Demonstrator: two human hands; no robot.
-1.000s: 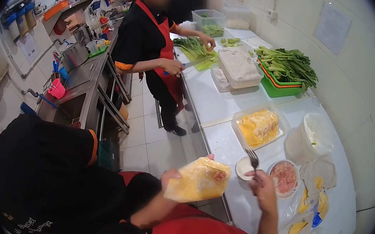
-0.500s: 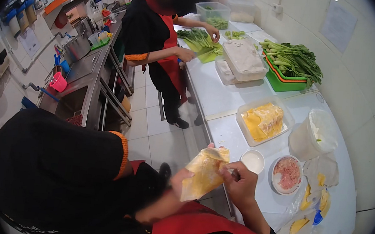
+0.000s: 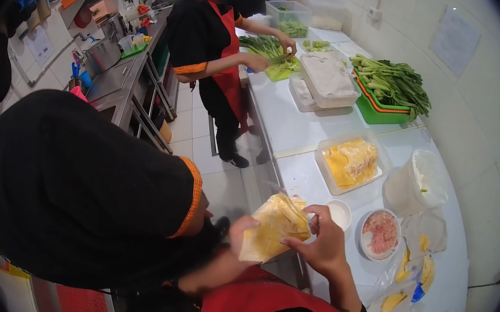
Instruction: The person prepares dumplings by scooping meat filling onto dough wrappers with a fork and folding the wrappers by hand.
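Observation:
My left hand (image 3: 243, 233) holds a floury stack of yellow wonton wrappers (image 3: 272, 231) over the table's near edge, thumb on the front. The top sheet looks creased and partly folded at its upper edge. My right hand (image 3: 327, 246) grips the right side of the top sheet. Its index finger curls at the corner while the thumb touches the face lower down. Close beyond this hand stand a small white bowl (image 3: 338, 214) of pale contents and a round tub of pink minced filling (image 3: 381, 231).
Yellow wrappers (image 3: 350, 163) fill a clear tray. A white bucket (image 3: 408, 185) and torn plastic packaging (image 3: 411, 273) lie right. Farther back are green baskets of leafy greens (image 3: 388, 88) and stacked containers (image 3: 329, 82). A co-worker (image 3: 208, 60) cuts greens; another person (image 3: 88, 188) stands close left.
My right hand has shifted from a tight pinch at the sheet's side to a wider grip, with the thumb lower. The person at left has leaned forward, covering the pink container.

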